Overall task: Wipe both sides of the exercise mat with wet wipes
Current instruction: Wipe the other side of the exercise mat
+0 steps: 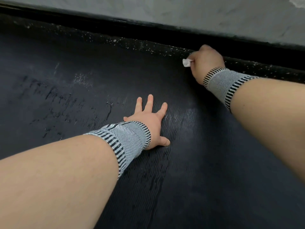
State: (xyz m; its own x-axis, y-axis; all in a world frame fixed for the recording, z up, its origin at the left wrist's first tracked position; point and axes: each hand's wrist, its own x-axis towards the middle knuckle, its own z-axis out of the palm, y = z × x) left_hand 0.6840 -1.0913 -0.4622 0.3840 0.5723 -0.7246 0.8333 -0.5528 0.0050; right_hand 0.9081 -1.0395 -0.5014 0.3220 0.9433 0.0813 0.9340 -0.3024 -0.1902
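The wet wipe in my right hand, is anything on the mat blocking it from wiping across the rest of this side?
Nothing loose lies on the exercise mat. Only the left hand, pressed flat mid-mat, sits in the wet wipe's path from the right hand.

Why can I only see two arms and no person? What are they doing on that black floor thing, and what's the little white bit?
There is one picture, taken by a camera worn on the person's head, looking forward and down. That is why you see only their arms reaching out, as if they were your own.

The big dark ridged surface is an exercise mat. Some streaks on it shine, so it looks wet in places. Beyond its far edge runs a strip of speckled black floor, then a grey wall.

The left hand lies flat on the mat with fingers spread. The right hand is curled around a wet wipe near the mat's far edge. Both wrists wear striped grey wristbands.
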